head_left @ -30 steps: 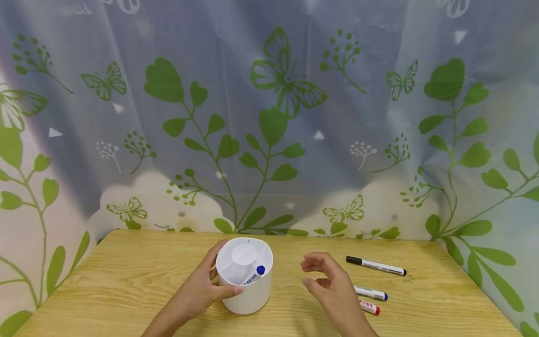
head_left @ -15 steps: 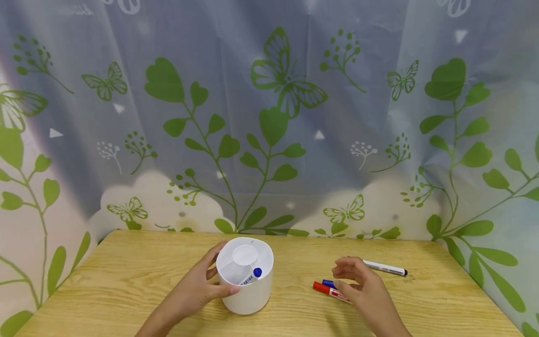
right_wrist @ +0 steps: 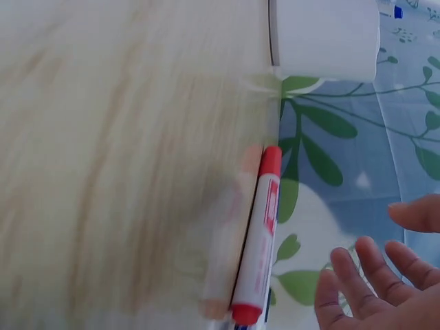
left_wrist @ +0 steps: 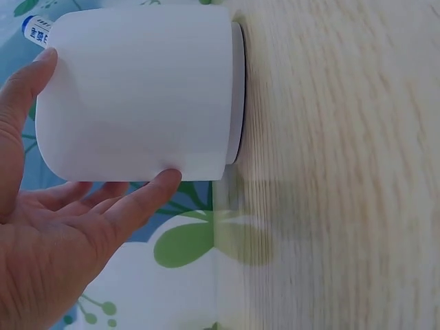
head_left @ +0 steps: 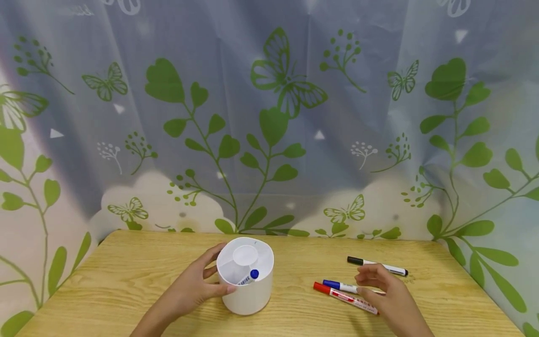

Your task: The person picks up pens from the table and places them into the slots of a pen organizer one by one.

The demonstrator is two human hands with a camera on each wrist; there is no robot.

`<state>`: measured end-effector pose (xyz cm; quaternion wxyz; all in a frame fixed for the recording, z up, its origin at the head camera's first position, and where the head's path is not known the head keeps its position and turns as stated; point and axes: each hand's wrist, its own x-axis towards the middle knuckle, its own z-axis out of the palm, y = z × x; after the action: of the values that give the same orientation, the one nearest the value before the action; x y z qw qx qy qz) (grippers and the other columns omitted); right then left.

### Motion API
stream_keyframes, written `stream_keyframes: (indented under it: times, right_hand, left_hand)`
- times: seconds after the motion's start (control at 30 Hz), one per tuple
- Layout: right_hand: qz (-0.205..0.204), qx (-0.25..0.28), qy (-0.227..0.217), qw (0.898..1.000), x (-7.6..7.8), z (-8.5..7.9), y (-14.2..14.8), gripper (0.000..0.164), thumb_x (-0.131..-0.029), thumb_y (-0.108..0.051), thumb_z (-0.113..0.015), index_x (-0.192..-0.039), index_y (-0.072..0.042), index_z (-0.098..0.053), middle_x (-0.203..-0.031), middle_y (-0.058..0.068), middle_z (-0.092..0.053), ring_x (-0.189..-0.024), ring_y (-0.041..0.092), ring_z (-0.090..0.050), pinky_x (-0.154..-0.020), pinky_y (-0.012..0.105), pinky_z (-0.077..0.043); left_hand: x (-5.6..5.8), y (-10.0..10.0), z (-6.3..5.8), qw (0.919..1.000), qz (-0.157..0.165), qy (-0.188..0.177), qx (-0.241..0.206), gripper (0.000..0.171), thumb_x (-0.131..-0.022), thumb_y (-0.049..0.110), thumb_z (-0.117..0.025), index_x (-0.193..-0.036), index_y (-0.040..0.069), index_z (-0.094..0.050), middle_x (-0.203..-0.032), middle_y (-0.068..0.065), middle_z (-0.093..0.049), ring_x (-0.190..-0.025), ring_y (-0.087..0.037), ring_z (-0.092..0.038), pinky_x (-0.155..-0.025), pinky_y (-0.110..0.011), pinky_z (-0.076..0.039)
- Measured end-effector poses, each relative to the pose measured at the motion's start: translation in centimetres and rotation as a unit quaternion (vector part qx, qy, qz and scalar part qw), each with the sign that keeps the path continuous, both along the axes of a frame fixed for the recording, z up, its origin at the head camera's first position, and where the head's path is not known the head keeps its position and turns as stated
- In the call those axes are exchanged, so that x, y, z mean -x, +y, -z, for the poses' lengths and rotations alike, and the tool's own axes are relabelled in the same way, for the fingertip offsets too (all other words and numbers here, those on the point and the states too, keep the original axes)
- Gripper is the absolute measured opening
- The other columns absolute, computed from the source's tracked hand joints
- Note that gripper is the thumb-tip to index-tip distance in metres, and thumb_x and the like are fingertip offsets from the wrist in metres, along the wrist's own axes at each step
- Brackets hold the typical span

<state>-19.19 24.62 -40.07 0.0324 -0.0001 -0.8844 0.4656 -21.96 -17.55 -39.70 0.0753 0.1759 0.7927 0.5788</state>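
Observation:
My left hand [head_left: 189, 290] holds a white round pen holder [head_left: 254, 299] by its left side, the thumb at its rim and the fingers against its wall. Inside the holder leans a marker with a blue end [head_left: 254, 274]. My right hand [head_left: 391, 295] hovers over the table with fingers loosely bent, nothing between them. Under and beside it lie a red-capped marker [head_left: 353, 302] and a blue-capped marker [head_left: 345, 286], the latter partly hidden by the fingers. A black-capped marker [head_left: 393, 270] lies just behind that hand. In the right wrist view, the red marker [right_wrist: 256, 254] lies apart from the fingers.
The wooden table [head_left: 139, 271] reaches back to a patterned curtain [head_left: 236, 140] with green leaves and butterflies. The holder has an inner round cup [head_left: 245, 255] and dividers, and it stands left of the loose markers.
My right hand has moved right and slightly down, away from the holder, uncovering the markers' red, blue and black caps. The marker inside the holder has shifted slightly left. My left hand keeps its hold.

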Motion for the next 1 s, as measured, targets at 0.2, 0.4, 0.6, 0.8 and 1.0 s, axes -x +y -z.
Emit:
stream_keyframes:
  times: [0.2,0.4,0.6,0.8,1.0]
  right_hand:
    - [-0.03,-0.018,-0.007,0.999,0.0,1.0,1.9,0.039,-0.093,0.003,-0.073,-0.129,0.009,-0.058,-0.116,0.014,-0.071,-0.1,0.017,-0.073,-0.079,0.022,-0.059]
    - [-0.024,-0.045,-0.019,0.998,0.3,1.7,3.2,0.038,-0.092,0.001,-0.074,-0.127,0.008,-0.06,-0.11,0.009,-0.072,-0.091,0.008,-0.069,-0.075,0.022,-0.058]
    - [-0.03,-0.055,-0.048,0.997,0.5,1.9,3.7,0.036,-0.093,0.0,-0.074,-0.124,0.011,-0.06,-0.108,0.009,-0.072,-0.094,0.016,-0.068,-0.076,0.025,-0.057]
    - [-0.071,-0.05,-0.056,0.995,0.8,2.3,4.3,0.033,-0.094,-0.002,-0.073,-0.121,0.012,-0.061,-0.107,0.007,-0.071,-0.097,0.018,-0.067,-0.078,0.024,-0.056]
    - [-0.093,-0.035,-0.053,0.994,1.0,2.6,4.4,0.031,-0.095,-0.002,-0.073,-0.12,0.012,-0.06,-0.106,0.007,-0.07,-0.096,0.018,-0.067,-0.078,0.022,-0.056]
  left_hand:
    - [0.1,0.1,0.2,0.9998,0.018,0.002,-0.013,0.098,-0.087,0.02,-0.088,-0.164,0.011,-0.029,-0.166,-0.027,-0.028,-0.15,-0.058,-0.03,-0.108,-0.052,-0.054]
    - [0.1,0.6,0.3,0.9997,0.009,-0.005,-0.021,0.104,-0.086,0.02,-0.089,-0.165,0.007,-0.023,-0.169,-0.027,-0.024,-0.153,-0.055,-0.028,-0.111,-0.052,-0.052]
    - [-0.2,1.2,0.2,0.9991,-0.029,-0.024,-0.018,0.109,-0.083,0.02,-0.091,-0.166,0.008,-0.021,-0.17,-0.025,-0.026,-0.154,-0.053,-0.027,-0.117,-0.058,-0.043]
    - [-0.3,1.6,0.4,0.9988,-0.039,-0.016,-0.024,0.107,-0.082,0.02,-0.092,-0.165,0.011,-0.024,-0.163,-0.022,-0.037,-0.153,-0.055,-0.029,-0.121,-0.063,-0.037]
    - [-0.3,1.9,0.8,0.9985,-0.042,-0.015,-0.032,0.11,-0.081,0.018,-0.092,-0.165,0.01,-0.021,-0.162,-0.022,-0.039,-0.153,-0.056,-0.028,-0.123,-0.068,-0.027]
